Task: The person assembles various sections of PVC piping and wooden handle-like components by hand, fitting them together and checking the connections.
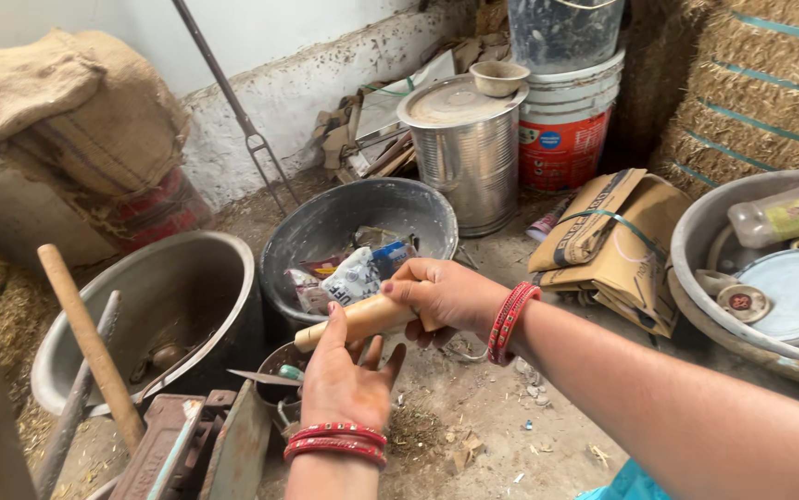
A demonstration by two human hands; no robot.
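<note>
A large metal basin (223, 278) and a dark tub (418, 208) of wrappers are seen on the dirt floor behind. A wooden handle (358, 319) is held above them, lifted clear of both: the right hand (450, 294) is clenched round one end, while the left hand (344, 375) lies open-fingered beneath, only steadying it

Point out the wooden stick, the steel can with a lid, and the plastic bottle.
wooden stick (348, 321): head view, bare shaft between the hands.
steel can (465, 171): head view, ribbed side wall.
plastic bottle (788, 213): head view, labelled middle, lying in the basin at right.
</note>
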